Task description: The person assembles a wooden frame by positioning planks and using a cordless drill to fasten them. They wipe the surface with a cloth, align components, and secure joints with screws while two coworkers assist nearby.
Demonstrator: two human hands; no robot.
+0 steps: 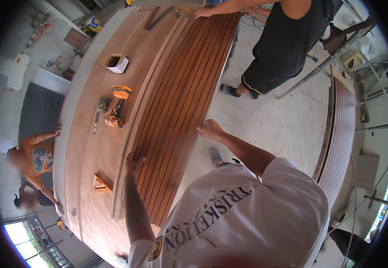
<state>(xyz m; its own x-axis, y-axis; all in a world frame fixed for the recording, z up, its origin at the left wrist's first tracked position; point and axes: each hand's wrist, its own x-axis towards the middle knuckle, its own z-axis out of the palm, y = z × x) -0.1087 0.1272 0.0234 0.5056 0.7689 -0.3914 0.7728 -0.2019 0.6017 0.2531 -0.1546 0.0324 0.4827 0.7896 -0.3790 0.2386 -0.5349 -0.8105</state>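
Note:
A long reddish-brown slatted wood panel (pixel 183 85), striped with dark grooves, runs from near me to the far end of the large table. My left hand (pixel 135 164) grips its left edge, beside a long pale wood batten (pixel 121 187). Closed round the right edge is my right hand (pixel 210 130), its fingertips partly hidden. At the far end, a co-worker in dark clothes has a hand (pixel 204 12) on the same panel.
On the plywood tabletop (pixel 87 147) lie an orange cordless drill (pixel 115 118), a battery pack (pixel 121 92), a tape measure (pixel 103 105), an orange triangular square (pixel 99 184) and an open box (pixel 117 63). Two people stand at the left edge. Metal scaffold poles (pixel 314 71) stand right.

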